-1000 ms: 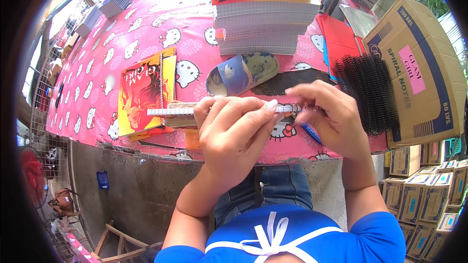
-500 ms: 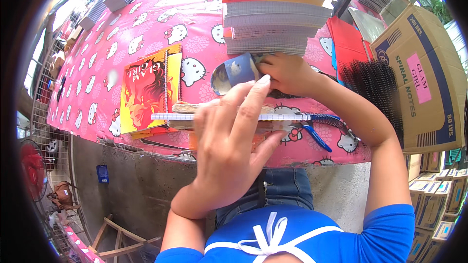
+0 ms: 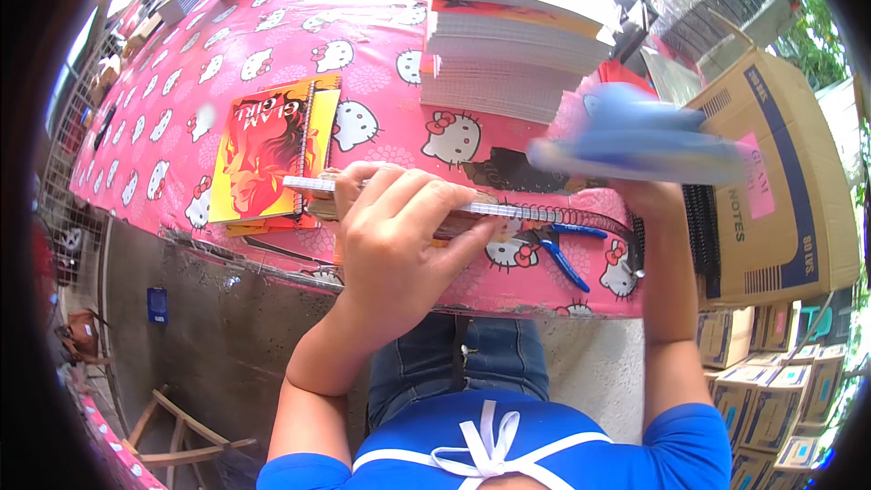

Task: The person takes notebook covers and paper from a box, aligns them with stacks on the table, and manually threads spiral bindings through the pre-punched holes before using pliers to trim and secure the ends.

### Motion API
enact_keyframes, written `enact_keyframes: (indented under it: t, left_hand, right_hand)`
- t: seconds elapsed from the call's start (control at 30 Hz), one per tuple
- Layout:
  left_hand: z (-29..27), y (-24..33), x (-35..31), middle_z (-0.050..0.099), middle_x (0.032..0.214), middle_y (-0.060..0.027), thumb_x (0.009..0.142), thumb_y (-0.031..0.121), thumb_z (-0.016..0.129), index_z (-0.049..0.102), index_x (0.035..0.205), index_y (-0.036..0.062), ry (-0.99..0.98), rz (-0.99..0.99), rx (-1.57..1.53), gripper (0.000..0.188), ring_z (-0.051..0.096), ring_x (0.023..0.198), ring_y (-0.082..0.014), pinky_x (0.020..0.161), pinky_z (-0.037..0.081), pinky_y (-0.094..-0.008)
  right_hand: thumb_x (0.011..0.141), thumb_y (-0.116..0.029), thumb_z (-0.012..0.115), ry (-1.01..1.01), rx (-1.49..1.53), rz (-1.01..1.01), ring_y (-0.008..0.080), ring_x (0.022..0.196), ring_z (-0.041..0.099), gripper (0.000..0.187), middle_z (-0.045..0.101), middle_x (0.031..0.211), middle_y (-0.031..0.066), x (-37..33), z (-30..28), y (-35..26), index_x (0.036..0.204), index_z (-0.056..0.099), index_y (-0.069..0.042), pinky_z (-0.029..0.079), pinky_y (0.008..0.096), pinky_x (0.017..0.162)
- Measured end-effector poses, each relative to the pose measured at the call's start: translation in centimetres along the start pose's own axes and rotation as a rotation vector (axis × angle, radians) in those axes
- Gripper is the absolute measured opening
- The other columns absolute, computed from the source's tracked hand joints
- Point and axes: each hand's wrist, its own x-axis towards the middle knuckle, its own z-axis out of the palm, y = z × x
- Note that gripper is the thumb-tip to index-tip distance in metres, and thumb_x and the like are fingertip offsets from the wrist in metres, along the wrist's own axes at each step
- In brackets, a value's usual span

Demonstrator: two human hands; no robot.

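My left hand [image 3: 390, 236] grips an unfinished spiral notebook [image 3: 313, 183], a stack of white gridded pages seen edge-on, thumb on the near side and fingers over the far side. A dark wire coil [image 3: 594, 217] runs along the page edge and curves off past its right end. Raised at the right, my right hand [image 3: 646, 200] is under a blue slide slipper [image 3: 635, 152], smeared by motion; its fingers are mostly hidden, though they appear to hold it. Blue-handled pliers [image 3: 564, 263] lie splayed on the table just below the coil.
Two yellow-and-red spiral notebooks [image 3: 263, 154] lie at the left on the pink patterned tablecloth [image 3: 181, 82]. A tall pile of page blocks [image 3: 508, 63] stands at the back. Black coils [image 3: 703, 236] lean by a cardboard box [image 3: 780, 191] at the right. A dark patch [image 3: 517, 168] shows on the table.
My right hand has swung right with the slipper, away from the table middle. My left hand has lowered onto the notebook and closed round it. The notebook's right end tilts slightly nearer.
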Motion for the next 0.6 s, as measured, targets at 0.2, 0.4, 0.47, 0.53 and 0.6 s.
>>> enact_keyframes:
  t: [0.2, 0.4, 0.47, 0.53, 0.6]
  left_hand:
    - [-1.1, -0.1, 0.7, 0.064, 0.08, -0.0021, 0.062, 0.024, 0.083, 0.068, 0.087, 0.012, 0.017, -0.107, 0.132, 0.032, 0.06, 0.087, -0.021, 0.096, 0.028, -0.0446]
    - [-1.4, -1.3, -0.3, 0.063, 0.082, 0.0001, 0.064, 0.028, 0.081, 0.066, 0.078, 0.0132, 0.021, -0.062, 0.135, 0.026, 0.058, 0.098, -0.0202, 0.103, 0.012, -0.0585]
    - [-1.2, -1.4, -0.8, 0.063, 0.082, 0.0005, 0.065, 0.029, 0.081, 0.066, 0.078, 0.0132, 0.04, -0.088, 0.11, 0.026, 0.058, 0.099, -0.0204, 0.104, 0.011, -0.0582]
    - [-1.1, -1.5, -1.0, 0.064, 0.082, 0.0008, 0.063, 0.028, 0.083, 0.067, 0.079, 0.0132, 0.047, -0.122, 0.099, 0.027, 0.059, 0.1, -0.0198, 0.106, 0.012, -0.0554]
    - [-1.3, -1.5, -0.4, 0.066, 0.083, 0.0009, 0.058, 0.025, 0.086, 0.069, 0.081, 0.0134, 0.03, -0.141, 0.099, 0.031, 0.059, 0.103, -0.0185, 0.108, 0.013, -0.0501]
  right_hand:
    - [0.087, -0.018, 0.065, 0.065, -0.332, 0.135, 0.0159, 0.102, 0.056, 0.034, 0.06, 0.107, 0.0094, 2.2, 0.4, 0.4, 0.114, 0.055, -0.001, 0.046, 0.0329, 0.091]
    - [0.082, -0.013, 0.072, 0.018, -0.32, 0.046, 0.0229, 0.089, 0.064, 0.036, 0.066, 0.094, 0.0108, 2.2, 0.0, 1.6, 0.113, 0.057, -0.004, 0.051, 0.0387, 0.087]
    - [0.08, -0.013, 0.074, 0.038, -0.108, -0.052, 0.0236, 0.088, 0.064, 0.043, 0.066, 0.095, 0.0123, 1.4, 1.0, 2.5, 0.117, 0.055, -0.002, 0.051, 0.04, 0.087]
    - [0.076, -0.007, 0.075, 0.024, -0.127, 0.028, 0.0192, 0.091, 0.062, 0.047, 0.065, 0.098, 0.0102, 2.0, 1.4, 2.7, 0.117, 0.054, 0.0, 0.05, 0.0363, 0.086]
    - [0.071, -0.002, 0.077, 0.137, -0.277, 0.269, 0.0147, 0.094, 0.06, 0.052, 0.065, 0.101, 0.0081, 2.9, 1.5, 2.5, 0.117, 0.054, 0.001, 0.05, 0.0325, 0.085]
